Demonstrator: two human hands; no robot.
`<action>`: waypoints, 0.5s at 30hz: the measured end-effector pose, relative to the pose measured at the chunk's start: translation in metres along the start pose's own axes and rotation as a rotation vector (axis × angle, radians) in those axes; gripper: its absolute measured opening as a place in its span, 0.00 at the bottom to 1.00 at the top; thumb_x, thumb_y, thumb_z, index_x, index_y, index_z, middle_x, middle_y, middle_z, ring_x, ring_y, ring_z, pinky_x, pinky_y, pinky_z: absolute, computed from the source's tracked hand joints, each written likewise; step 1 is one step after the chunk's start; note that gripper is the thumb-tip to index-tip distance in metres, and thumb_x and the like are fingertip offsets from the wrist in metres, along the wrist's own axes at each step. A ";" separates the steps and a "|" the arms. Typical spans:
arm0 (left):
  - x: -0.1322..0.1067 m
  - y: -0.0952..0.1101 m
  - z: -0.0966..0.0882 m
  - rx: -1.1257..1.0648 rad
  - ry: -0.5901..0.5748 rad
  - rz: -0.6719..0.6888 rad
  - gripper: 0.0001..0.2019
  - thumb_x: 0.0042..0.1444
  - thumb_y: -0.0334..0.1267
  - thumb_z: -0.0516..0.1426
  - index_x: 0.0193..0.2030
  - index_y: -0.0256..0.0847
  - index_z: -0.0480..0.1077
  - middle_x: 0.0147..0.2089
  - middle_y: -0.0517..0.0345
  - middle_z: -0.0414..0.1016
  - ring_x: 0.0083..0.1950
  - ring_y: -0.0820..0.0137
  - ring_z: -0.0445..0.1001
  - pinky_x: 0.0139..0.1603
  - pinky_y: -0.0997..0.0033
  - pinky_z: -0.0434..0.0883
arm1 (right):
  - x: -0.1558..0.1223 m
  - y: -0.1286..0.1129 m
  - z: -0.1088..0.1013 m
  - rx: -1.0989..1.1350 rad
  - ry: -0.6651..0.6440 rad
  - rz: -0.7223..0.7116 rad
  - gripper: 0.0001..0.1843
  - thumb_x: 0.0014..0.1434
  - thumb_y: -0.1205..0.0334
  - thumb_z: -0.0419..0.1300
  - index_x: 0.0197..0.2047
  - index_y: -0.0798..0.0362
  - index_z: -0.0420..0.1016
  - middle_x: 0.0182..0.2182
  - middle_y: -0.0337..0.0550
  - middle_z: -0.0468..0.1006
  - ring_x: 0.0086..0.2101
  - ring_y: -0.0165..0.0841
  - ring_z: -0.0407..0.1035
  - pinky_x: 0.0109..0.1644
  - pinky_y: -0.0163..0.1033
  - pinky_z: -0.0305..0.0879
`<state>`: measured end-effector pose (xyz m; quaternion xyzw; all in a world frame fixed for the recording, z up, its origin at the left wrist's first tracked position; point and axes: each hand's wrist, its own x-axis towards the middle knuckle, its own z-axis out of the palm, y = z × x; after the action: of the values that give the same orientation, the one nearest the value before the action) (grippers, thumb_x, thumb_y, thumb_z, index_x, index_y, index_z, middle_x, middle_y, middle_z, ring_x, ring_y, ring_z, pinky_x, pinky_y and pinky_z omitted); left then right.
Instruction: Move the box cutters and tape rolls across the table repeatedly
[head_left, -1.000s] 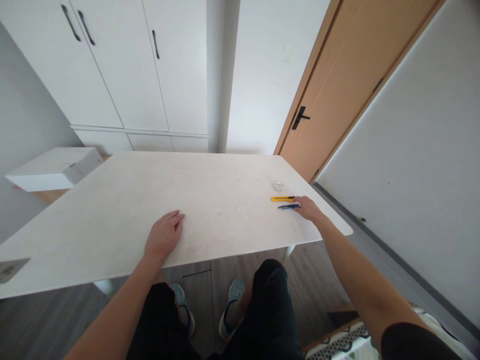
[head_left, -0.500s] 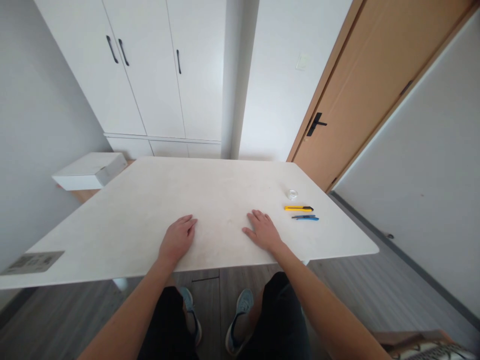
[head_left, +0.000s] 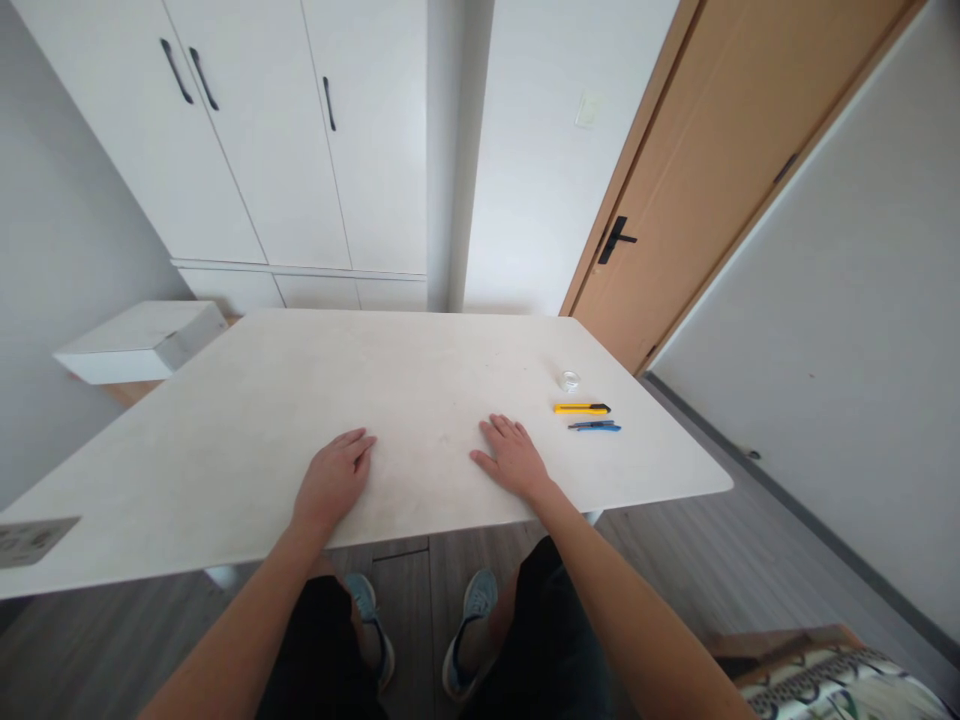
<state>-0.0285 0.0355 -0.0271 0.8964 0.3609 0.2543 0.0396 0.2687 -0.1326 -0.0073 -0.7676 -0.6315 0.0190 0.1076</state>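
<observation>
My left hand (head_left: 335, 480) rests on the white table (head_left: 405, 370) near its front edge. Its fingers lie loosely together, slightly bent, with nothing visible in them. Palm down to the right of it lies my right hand (head_left: 512, 456), fingers stretched out and thumb apart, also holding nothing. Beyond the right hand, a yellow utility knife (head_left: 582, 408) lies on the tabletop. A slim blue and dark tool (head_left: 595, 426), too small to name surely, is just nearer to me. Behind the knife sits a small clear ring (head_left: 569, 381), like a roll of tape.
A printed grey label (head_left: 34, 542) is at the table's left front corner. A white box (head_left: 146, 340) stands beyond the left edge. White cabinets (head_left: 300, 180) and a wooden door (head_left: 697, 130) are behind. Patterned fabric (head_left: 840, 685) shows at lower right.
The whole view has shifted a little, so the table and its things appear further left. Both hands stay resting on the table, and nothing has been picked up.
</observation>
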 end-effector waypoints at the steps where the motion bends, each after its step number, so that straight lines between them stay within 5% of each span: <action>1: 0.000 0.000 0.000 0.002 0.001 -0.003 0.23 0.65 0.41 0.46 0.52 0.36 0.78 0.58 0.44 0.78 0.60 0.58 0.75 0.66 0.56 0.68 | 0.000 0.000 0.000 0.001 -0.002 0.000 0.37 0.69 0.38 0.47 0.71 0.54 0.61 0.71 0.56 0.57 0.70 0.45 0.49 0.72 0.53 0.40; 15: -0.001 -0.001 0.002 -0.009 0.003 -0.006 0.23 0.65 0.42 0.46 0.52 0.37 0.79 0.58 0.45 0.77 0.59 0.58 0.75 0.65 0.56 0.69 | 0.000 0.000 -0.001 0.011 -0.004 0.006 0.37 0.69 0.38 0.48 0.71 0.54 0.60 0.71 0.56 0.56 0.70 0.45 0.49 0.72 0.53 0.40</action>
<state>-0.0291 0.0360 -0.0296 0.8946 0.3626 0.2573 0.0441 0.2690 -0.1324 -0.0066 -0.7688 -0.6293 0.0241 0.1106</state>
